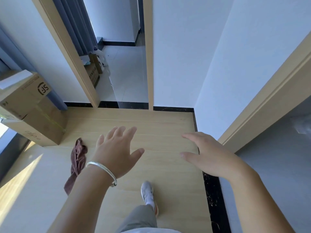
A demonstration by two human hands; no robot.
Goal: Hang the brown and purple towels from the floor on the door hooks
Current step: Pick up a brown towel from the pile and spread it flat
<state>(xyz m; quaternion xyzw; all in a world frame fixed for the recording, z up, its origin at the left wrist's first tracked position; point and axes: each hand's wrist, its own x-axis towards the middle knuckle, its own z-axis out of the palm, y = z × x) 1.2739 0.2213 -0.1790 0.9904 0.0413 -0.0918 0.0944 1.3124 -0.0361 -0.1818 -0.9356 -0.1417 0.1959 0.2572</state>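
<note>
A crumpled brown towel [76, 163] lies on the pale wood floor, just left of my left forearm. My left hand [117, 148], with a silver bangle on its wrist, hovers above the floor with fingers spread and nothing in it. My right hand [207, 155] is held out to the right, also spread and empty. No purple towel and no door hooks are in sight.
Stacked cardboard boxes [32, 111] stand at the left, close behind the towel. A doorway with wooden frame [150, 64] opens ahead onto a tiled room holding another box and bottles. A second door frame [262, 106] runs along the right. My foot [148, 194] is on the floor.
</note>
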